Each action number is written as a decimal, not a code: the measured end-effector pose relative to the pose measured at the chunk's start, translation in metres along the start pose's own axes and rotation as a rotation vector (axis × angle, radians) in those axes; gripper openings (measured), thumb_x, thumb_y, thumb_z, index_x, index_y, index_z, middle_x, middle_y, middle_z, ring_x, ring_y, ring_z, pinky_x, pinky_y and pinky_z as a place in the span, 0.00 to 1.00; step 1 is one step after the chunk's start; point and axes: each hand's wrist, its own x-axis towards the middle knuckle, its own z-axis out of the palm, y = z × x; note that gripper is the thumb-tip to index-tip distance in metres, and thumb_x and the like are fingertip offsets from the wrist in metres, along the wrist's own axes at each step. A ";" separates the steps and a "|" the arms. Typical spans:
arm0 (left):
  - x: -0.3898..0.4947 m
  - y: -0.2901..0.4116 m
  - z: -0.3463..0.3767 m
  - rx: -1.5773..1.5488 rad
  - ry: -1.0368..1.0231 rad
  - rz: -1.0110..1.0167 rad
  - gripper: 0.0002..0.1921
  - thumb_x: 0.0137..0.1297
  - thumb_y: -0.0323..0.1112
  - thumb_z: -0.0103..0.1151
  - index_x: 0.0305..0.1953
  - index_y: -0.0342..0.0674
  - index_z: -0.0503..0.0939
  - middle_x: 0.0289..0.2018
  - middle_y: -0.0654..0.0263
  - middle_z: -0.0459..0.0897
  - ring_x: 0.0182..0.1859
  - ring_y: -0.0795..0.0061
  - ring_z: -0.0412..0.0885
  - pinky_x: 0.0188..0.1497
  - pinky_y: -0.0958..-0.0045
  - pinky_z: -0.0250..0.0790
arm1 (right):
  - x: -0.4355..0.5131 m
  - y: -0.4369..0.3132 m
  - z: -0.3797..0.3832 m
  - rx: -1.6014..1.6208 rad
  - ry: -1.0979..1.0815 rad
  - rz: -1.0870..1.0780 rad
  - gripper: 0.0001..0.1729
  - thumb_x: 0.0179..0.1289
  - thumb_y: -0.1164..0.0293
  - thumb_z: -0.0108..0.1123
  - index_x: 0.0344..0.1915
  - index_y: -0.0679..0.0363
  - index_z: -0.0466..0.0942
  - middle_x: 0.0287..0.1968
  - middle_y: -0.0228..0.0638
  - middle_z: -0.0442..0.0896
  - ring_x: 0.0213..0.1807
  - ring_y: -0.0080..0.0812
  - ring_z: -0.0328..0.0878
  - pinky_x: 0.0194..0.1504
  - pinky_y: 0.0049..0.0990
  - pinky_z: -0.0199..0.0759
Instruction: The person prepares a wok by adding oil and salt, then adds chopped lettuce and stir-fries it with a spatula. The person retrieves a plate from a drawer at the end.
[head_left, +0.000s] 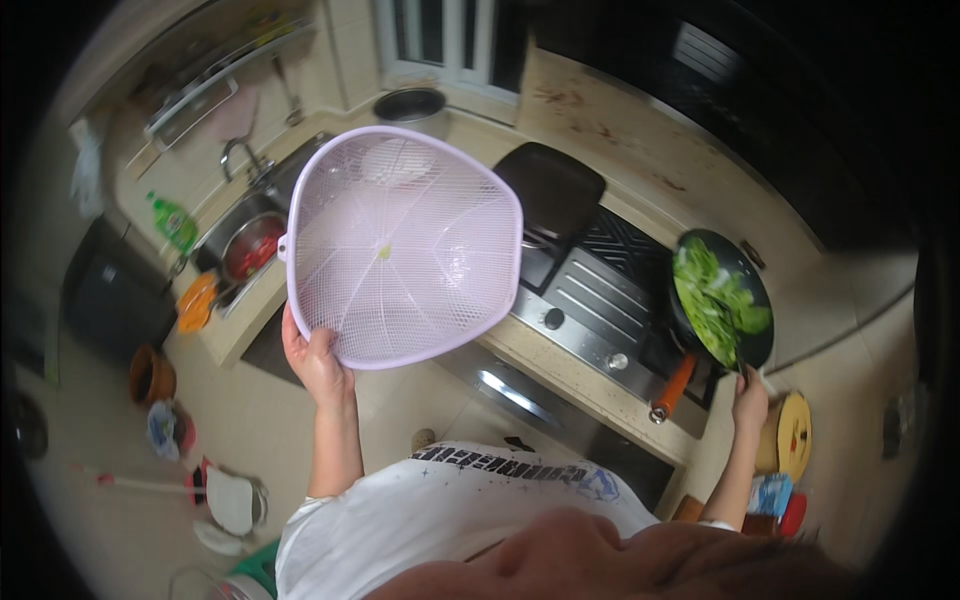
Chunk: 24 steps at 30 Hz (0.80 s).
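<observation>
My left hand (322, 367) grips the near rim of a lilac plastic mesh colander (420, 277), held up in front of me with its inside towards the camera. A small yellow-green scrap (385, 252) clings near the middle of its mesh. On the right, my right hand (750, 401) is closed around the handle of a dark cooking utensil (741, 360). Its far end reaches into chopped green leaves (705, 292) in a dark frying pan (759, 322). The pan sits over the right burner, its orange handle (673, 386) pointing towards me.
A gas stove (600, 289) carries a square dark pan (551, 184) on its left side. Behind the colander stands a pot (410, 106). In the sink (214, 251), a metal bowl (238, 238) holds red pieces. A green detergent bottle (174, 223) and an orange cloth (197, 302) lie nearby.
</observation>
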 end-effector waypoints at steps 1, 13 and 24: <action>-0.004 0.006 -0.005 0.018 0.026 -0.005 0.33 0.40 0.12 0.38 0.56 0.27 0.65 0.50 0.55 0.73 0.50 0.68 0.74 0.50 0.76 0.67 | 0.003 -0.003 -0.001 -0.028 -0.019 0.049 0.19 0.61 0.65 0.53 0.53 0.55 0.72 0.43 0.48 0.79 0.46 0.50 0.75 0.47 0.42 0.68; -0.040 0.061 -0.031 0.011 -0.028 -0.045 0.31 0.44 0.12 0.39 0.57 0.28 0.64 0.50 0.55 0.73 0.51 0.69 0.73 0.55 0.73 0.65 | -0.070 -0.344 -0.084 0.818 -0.214 -1.157 0.13 0.51 0.73 0.62 0.38 0.65 0.76 0.38 0.43 0.79 0.34 0.38 0.79 0.37 0.30 0.74; -0.026 0.108 -0.112 0.050 -0.078 -0.142 0.31 0.44 0.12 0.36 0.57 0.28 0.63 0.52 0.54 0.72 0.53 0.67 0.72 0.57 0.70 0.63 | -0.226 -0.514 0.013 0.800 -0.229 -1.502 0.04 0.46 0.79 0.55 0.26 0.67 0.71 0.28 0.46 0.72 0.31 0.46 0.73 0.34 0.37 0.70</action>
